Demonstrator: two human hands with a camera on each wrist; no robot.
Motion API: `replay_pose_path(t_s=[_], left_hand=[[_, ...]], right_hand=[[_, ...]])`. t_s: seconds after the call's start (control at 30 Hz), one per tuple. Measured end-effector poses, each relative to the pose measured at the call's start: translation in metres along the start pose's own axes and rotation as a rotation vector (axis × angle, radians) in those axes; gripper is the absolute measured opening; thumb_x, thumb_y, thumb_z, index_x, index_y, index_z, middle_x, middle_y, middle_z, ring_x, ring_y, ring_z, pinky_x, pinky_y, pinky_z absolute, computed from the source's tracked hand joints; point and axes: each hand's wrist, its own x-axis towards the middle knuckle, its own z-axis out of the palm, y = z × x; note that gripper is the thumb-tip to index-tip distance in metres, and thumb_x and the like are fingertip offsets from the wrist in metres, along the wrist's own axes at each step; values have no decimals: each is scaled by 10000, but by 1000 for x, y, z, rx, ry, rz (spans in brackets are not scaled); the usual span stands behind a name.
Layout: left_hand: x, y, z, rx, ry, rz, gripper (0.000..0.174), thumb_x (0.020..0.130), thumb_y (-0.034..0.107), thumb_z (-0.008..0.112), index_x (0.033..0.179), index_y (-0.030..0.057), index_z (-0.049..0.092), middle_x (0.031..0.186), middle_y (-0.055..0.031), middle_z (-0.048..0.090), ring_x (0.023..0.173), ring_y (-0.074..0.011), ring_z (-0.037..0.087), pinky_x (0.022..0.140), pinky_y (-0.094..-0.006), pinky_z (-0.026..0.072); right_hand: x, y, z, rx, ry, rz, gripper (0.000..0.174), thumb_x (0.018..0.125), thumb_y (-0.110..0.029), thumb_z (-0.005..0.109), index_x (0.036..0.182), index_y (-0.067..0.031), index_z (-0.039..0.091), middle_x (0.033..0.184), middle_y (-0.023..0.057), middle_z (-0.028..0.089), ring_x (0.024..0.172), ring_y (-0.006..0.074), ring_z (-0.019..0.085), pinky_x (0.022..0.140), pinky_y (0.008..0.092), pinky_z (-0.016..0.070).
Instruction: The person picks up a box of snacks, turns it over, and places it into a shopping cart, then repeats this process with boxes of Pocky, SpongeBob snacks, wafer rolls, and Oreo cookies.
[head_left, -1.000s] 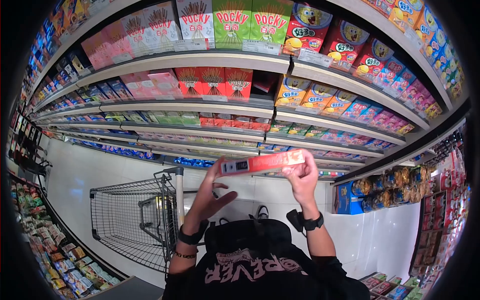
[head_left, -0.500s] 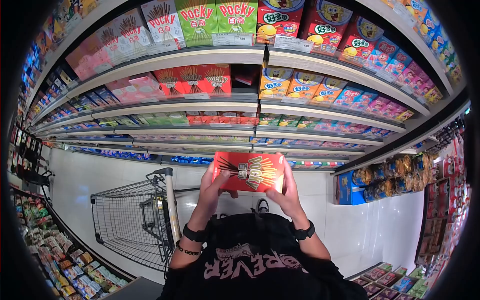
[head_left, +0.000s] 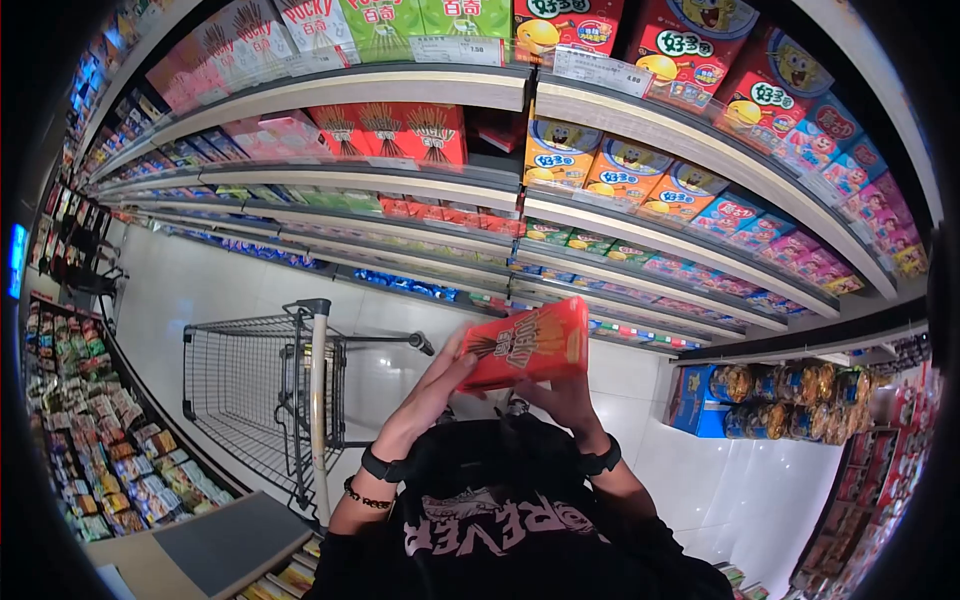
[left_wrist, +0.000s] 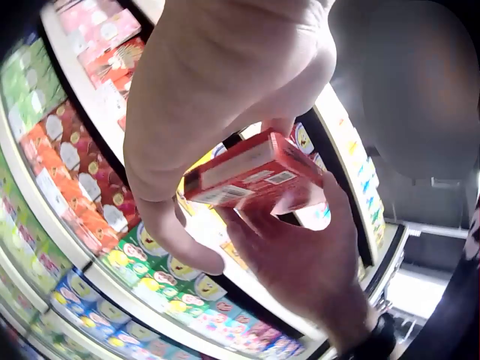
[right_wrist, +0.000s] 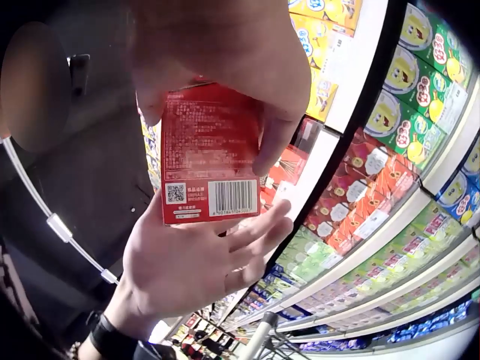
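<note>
Box [head_left: 525, 345] is held in front of the chest between both hands, clear of the shelf [head_left: 400, 185] and the cart [head_left: 250, 400]. In the head view its long axis runs across the body from hand to hand, with the right end tipped slightly up. The right hand [head_left: 566, 398] is under and behind the box. The right-wrist view shows its thumb [right_wrist: 274, 139] curled over one long edge and the other digits over the opposite edge, so it pinches the box across its width, away from the barcode. The left hand [head_left: 452, 368] meets the barcode end. Its fingers [right_wrist: 251, 234] are spread and nearly straight, cupping that end from below and not wrapped round it. In the left-wrist view the left thumb [left_wrist: 180, 240] hangs beside the near corner of the box; contact there cannot be told. Judgement: the right hand carries the grip and the left only steadies. Relative to the fingers, the cart lies off to the left of the left fingertips and lower, well apart, so the left hand is the nearer one to it. The shelf lies ahead of and above both sets of fingertips.
</note>
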Motion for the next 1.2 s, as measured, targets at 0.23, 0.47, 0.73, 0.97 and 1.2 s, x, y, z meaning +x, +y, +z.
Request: replay_pose_path(t_s=[0.23, 0.47, 0.73, 0.97, 1.2], left_hand=[[-1, 16, 26, 576, -31, 377, 799, 764, 209, 716, 1436, 58, 312, 1468, -151, 330, 1365, -295, 313, 1085, -397, 293], [-9, 9, 36, 662, 65, 412, 656, 788, 190, 715, 1357, 23, 435, 1371, -162, 453, 1281, -293, 427, 1054, -373, 331], [-103, -24, -73, 346, 562, 249, 391, 895, 195, 645, 1219, -4, 551, 1003, -43, 629, 825, -98, 609, 642, -233, 505], [-242, -67, -243, -128, 1390, 355, 319, 933, 347, 540, 1005, 39, 582, 731, -37, 607, 612, -108, 607, 511, -212, 475], [-261, -215, -448, -446, 1353, 5, 327, 884, 306, 584, 1004, 3, 560, 809, -134, 637, 590, -227, 656, 479, -287, 543]], right_hand=[[21, 1, -18, 501, 8, 273, 778, 832, -198, 690, 1430, -22, 226, 1289, 144, 470, 1206, 238, 475, 1006, 390, 396], [22, 9, -14, 494, -61, 244, 782, 855, -247, 671, 1440, -23, 203, 1296, 132, 447, 1172, 214, 495, 963, 358, 427], [10, 19, 15, 144, -453, 310, 504, 875, -185, 614, 1316, -14, 438, 1159, 135, 601, 958, 215, 638, 883, 355, 479], [-20, 173, -7, -853, -731, 481, 390, 805, -243, 679, 1143, -65, 604, 977, 139, 684, 871, 279, 672, 787, 363, 529], [-86, 273, -51, -455, -362, 1148, 360, 891, -304, 562, 1132, -36, 575, 982, 151, 680, 806, 249, 686, 634, 399, 540]])
